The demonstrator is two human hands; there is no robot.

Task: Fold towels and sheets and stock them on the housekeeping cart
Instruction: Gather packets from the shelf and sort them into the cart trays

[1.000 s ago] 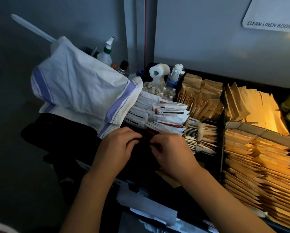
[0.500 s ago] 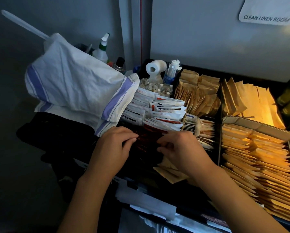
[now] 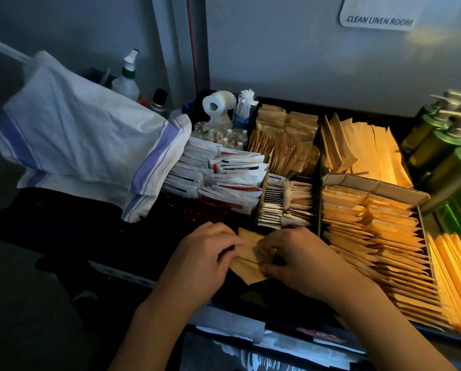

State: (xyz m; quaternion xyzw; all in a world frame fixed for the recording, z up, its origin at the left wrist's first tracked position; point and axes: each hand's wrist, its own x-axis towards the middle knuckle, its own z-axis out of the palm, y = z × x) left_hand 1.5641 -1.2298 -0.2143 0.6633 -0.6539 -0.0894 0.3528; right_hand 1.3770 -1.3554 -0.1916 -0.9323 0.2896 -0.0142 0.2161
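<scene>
We look down on the top tray of the housekeeping cart (image 3: pixel 319 167), split into compartments. The towel (image 3: pixel 82 135) lies draped over the cart's left end, beside the white packets (image 3: pixel 224 180). It is white, creased, with a wide blue-violet stripe and thin lines near each edge, and it is folded over so that a second striped layer shows beneath.

Our 2 hands meet at the near edge of the tray. The left hand (image 3: pixel 200 259) has its fingers curled onto a few tan paper packets (image 3: pixel 246 261), and the right hand (image 3: pixel 301 259) pinches the same packets from the other side, thumb and fingertips bent around their edge. The packets sit loosely in a dark compartment, tilted.

To the right, rows of tan packets (image 3: pixel 371 234) stand packed in a cardboard box, lit warm yellow. Green pump bottles (image 3: pixel 443 145) line the far right edge. Behind the white packets stand a toilet roll (image 3: pixel 218 104) and a spray bottle (image 3: pixel 127 76). A sign (image 3: pixel 379 16) on the wall reads CLEAN LINEN ROOM.
</scene>
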